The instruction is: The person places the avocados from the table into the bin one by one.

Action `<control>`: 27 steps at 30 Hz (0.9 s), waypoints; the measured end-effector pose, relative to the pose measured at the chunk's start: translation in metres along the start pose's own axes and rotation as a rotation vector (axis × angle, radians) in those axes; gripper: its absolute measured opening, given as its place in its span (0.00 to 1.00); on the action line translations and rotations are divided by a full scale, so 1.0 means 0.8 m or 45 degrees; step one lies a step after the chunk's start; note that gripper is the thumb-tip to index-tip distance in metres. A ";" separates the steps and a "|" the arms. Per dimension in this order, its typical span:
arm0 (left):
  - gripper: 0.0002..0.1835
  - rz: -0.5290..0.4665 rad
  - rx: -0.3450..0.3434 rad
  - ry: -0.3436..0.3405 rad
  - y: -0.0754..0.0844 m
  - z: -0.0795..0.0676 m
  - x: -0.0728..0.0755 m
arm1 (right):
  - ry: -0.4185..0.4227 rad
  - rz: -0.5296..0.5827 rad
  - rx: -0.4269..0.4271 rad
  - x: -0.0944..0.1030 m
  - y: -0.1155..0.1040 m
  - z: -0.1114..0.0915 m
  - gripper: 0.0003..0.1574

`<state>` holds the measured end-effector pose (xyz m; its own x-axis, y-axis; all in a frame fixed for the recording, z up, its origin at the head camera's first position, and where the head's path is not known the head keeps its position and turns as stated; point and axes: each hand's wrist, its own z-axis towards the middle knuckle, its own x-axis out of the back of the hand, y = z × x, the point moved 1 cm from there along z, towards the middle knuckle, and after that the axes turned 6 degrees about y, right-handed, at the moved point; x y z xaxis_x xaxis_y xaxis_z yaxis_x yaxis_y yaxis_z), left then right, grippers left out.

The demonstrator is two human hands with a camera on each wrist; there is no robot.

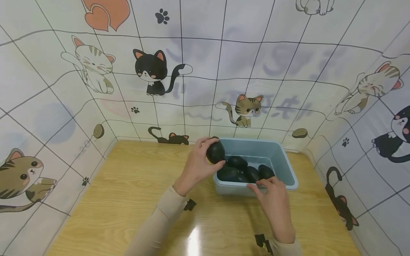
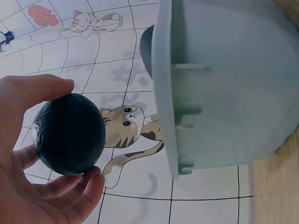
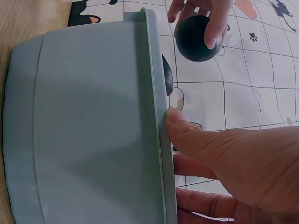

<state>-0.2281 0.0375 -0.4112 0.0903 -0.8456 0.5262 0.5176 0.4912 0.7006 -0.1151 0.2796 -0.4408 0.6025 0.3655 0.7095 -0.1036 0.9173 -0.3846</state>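
Note:
My left hand [image 1: 199, 160] holds a dark avocado [image 1: 216, 152] above the left side of a light-blue plastic bin [image 1: 289, 170]. In the left wrist view, the thumb and fingers curve round this avocado [image 2: 70, 134]. Several more dark avocados [image 1: 237, 162] lie inside the bin. At the bin's front rim, my right hand [image 1: 274, 199] has its thumb and fingers on the edge. The right wrist view shows the thumb [image 3: 180, 122] against the rim [image 3: 156, 70], while the other fingertips are hidden behind it.
The bin stands on a wood-grain table [image 1: 144, 185], close to the back wall covering [image 1: 201, 89] printed with cats and grid lines. Similar covering encloses both sides. Small dark pieces [image 1: 190, 204] show by each wrist.

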 end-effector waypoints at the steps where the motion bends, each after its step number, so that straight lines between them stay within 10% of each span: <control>1: 0.39 0.000 0.002 -0.007 0.000 0.000 -0.002 | 0.005 0.004 0.005 0.000 0.000 0.000 0.20; 27: 0.38 -0.003 -0.035 -0.061 0.025 0.002 -0.023 | -0.049 0.006 -0.022 0.000 0.001 0.002 0.19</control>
<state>-0.2205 0.0632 -0.4061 0.0487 -0.8353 0.5476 0.5411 0.4829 0.6885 -0.1163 0.2806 -0.4404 0.5713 0.3761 0.7295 -0.0928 0.9127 -0.3979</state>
